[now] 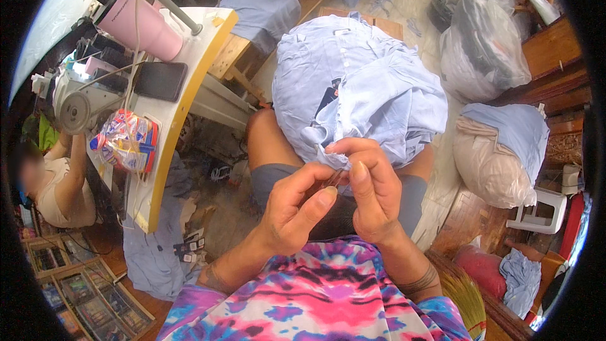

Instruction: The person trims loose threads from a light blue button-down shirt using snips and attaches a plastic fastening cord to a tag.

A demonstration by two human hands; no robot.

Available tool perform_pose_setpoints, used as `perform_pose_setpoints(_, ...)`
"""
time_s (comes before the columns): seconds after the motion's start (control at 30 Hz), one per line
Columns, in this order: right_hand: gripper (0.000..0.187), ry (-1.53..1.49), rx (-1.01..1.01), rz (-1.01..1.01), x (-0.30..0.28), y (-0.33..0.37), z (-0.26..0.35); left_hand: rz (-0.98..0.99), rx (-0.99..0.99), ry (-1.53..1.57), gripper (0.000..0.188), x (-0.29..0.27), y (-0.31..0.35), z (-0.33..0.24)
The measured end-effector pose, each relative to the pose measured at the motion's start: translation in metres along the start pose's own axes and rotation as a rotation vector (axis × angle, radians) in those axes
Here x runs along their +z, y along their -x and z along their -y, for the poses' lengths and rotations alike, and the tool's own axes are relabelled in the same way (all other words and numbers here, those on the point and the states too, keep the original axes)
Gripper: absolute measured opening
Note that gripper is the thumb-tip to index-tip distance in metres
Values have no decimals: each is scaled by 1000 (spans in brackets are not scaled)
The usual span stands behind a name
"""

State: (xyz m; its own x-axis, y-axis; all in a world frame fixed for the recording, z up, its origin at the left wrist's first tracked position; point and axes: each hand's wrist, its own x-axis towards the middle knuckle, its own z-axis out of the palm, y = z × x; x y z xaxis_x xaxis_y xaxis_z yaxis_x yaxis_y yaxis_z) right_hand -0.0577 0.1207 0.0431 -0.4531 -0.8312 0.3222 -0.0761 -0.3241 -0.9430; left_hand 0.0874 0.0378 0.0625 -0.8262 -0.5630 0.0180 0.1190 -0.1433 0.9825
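A light blue shirt (379, 98) lies in a large heap over my lap and the support in front of me, with its pale buttoned edge running toward my hands. My right hand (374, 197) is closed in a pinch on the shirt's near edge. Close beside it, my left hand (297, 207) is also pinched closed, its thumb and forefinger meeting at the same edge. A thin dark sliver shows between the fingertips, too small to name. Dark tags (327, 98) lie on the shirt's front.
On the left, a white table (205, 31) with a yellow edge bears a pink tumbler (136, 22), a phone (160, 81) and a colourful packet (129, 142). Another person (60, 183) sits beyond it. Bagged clothes (483, 50), a cloth bundle (499, 155) and a white stool (543, 211) stand right.
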Motion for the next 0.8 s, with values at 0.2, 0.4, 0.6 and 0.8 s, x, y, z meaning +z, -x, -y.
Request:
perform_pose_setpoints(0.2, 21, 57, -1, -6, 2, 0, -1, -15, -70, 18, 27, -3, 2, -1)
perform_pose_setpoints(0.4, 20, 176, -51, 50, 2, -4, -3, -128, -197, 95, 24, -2, 6, -1)
perform_pose_setpoints(0.6, 24, 90, 113, 37, 5, 0, -2, -257, 33, 91, 24, -7, 10, -1)
perform_pose_setpoints(0.8, 21, 62, 108, 16, 4, 4, -7, -234, 68, -213, 16, -15, -16, 0)
